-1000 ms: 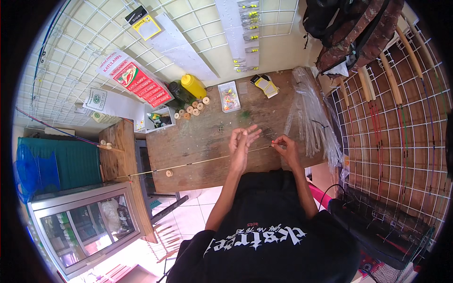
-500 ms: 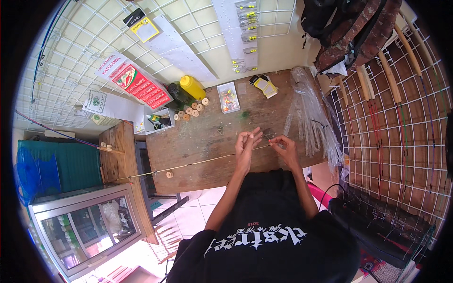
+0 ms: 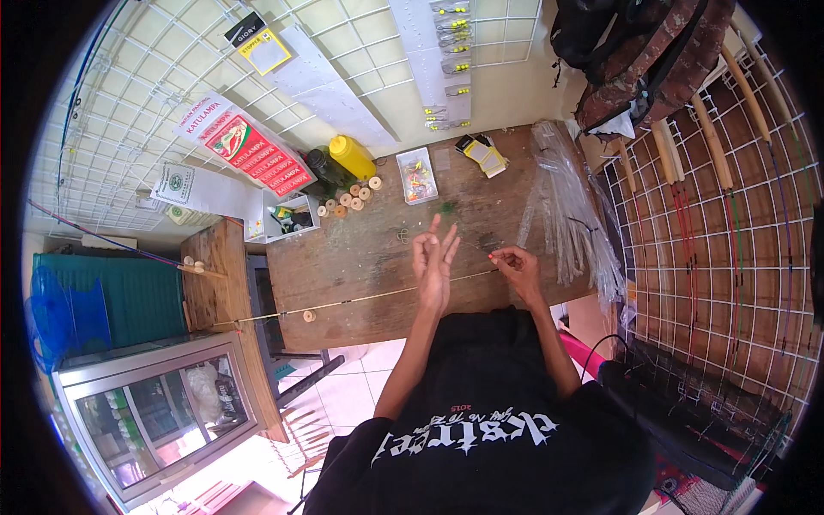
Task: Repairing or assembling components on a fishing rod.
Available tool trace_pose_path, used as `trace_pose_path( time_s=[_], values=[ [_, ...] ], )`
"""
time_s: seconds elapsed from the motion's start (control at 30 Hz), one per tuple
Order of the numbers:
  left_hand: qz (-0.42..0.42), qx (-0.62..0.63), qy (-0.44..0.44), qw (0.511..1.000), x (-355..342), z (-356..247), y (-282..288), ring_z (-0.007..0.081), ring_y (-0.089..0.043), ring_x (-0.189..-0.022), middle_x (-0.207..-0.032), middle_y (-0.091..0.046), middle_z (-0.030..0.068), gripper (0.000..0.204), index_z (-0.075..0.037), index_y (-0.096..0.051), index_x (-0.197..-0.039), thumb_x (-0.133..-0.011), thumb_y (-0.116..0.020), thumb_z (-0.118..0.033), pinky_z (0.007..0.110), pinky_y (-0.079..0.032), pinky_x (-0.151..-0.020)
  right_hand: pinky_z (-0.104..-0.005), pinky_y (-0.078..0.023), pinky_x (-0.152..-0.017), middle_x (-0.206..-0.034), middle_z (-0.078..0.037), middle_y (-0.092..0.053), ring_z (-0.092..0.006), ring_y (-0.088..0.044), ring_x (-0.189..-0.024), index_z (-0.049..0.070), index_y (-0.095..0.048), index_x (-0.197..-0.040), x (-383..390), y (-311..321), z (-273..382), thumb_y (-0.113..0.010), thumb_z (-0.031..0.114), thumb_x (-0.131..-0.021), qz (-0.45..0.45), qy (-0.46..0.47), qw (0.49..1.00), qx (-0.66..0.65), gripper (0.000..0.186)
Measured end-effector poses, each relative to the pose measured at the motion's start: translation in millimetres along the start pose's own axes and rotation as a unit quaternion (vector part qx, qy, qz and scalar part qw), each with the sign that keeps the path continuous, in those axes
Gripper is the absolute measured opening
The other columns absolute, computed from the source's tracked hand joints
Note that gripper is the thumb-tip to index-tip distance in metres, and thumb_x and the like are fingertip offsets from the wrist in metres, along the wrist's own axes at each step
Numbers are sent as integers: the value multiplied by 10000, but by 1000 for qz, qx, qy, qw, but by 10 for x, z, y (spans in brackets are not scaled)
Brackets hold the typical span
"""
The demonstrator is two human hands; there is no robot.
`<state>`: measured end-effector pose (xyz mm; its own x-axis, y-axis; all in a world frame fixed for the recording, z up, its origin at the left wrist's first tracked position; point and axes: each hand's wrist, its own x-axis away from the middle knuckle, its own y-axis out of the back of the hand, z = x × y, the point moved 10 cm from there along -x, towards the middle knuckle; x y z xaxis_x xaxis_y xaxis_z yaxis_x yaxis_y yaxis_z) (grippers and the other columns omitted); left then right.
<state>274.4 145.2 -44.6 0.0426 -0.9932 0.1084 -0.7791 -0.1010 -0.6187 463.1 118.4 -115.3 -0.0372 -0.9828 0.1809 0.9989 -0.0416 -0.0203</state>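
A long thin pale rod (image 3: 360, 299) lies across the wooden table (image 3: 360, 257), running from the left edge toward my hands, with a small round ring (image 3: 309, 316) threaded on it. My left hand (image 3: 433, 262) hovers over the rod with its fingers spread and upright. My right hand (image 3: 517, 268) pinches the rod's right end between its fingertips.
Several small wooden rings (image 3: 348, 202), a yellow bottle (image 3: 352, 156), a dark bottle (image 3: 324, 170), a clear compartment box (image 3: 418, 176) and a bundle of clear plastic sleeves (image 3: 571, 215) lie on the table. Wire grid panels (image 3: 730, 249) hold rods at right. A glass cabinet (image 3: 154, 412) stands lower left.
My left hand has opened, its fingers now spread upward. My right hand stays pinched on the rod's end. The rod has barely moved.
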Motion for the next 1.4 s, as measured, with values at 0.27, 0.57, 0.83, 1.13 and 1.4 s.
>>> trace_pose_path(
  time_s=[0.27, 0.57, 0.83, 1.13, 1.4],
  values=[
    [93, -41, 98, 990, 97, 572, -237, 377, -463, -1233, -1406, -359, 225, 99, -101, -355, -1031, -1014, -363, -198, 459, -399, -1032, -197, -459, -677, -900, -57, -672, -67, -591, -777, -12, -615, -1021, -18, -37, -5, -657, -3, -823, 20, 10, 1000, 0, 203],
    [148, -270, 66, 949, 87, 750, -242, 210, -571, -1046, -1206, -519, 191, 142, -45, -378, -1024, -1016, -372, -187, 323, -459, -858, -208, -470, -696, -904, -57, -666, -92, -618, -814, -6, -604, -998, -27, -17, -25, -658, -25, -814, 11, 23, 998, -57, 192],
    [168, -390, 39, 904, 81, 850, -236, 99, -502, -795, -875, -494, 47, 122, -41, -396, -1024, -1003, -414, -160, 276, -449, -708, -218, -464, -682, -839, -34, -661, -84, -611, -775, 6, -631, -937, 10, 50, 43, -682, 9, -801, -34, 50, 998, 29, 145],
    [216, -279, 242, 904, 136, 1001, -221, 71, -409, -646, -842, -471, -8, 160, -138, -408, -1017, -986, -470, -282, 207, -353, -561, -199, -414, -573, -780, 8, -650, -36, -553, -680, 25, -678, -939, -7, 21, -105, -692, 68, -819, 30, -7, 999, 26, 128],
    [133, -182, 358, 906, 219, 989, -62, 40, -331, -557, -680, -388, -53, 217, -158, -462, -1028, -967, -501, -363, 202, -263, -490, -204, -410, -602, -793, 13, -648, -40, -550, -710, 25, -690, -930, 26, -32, -58, -699, 83, -816, 34, -41, 998, -38, 128]
  ],
)
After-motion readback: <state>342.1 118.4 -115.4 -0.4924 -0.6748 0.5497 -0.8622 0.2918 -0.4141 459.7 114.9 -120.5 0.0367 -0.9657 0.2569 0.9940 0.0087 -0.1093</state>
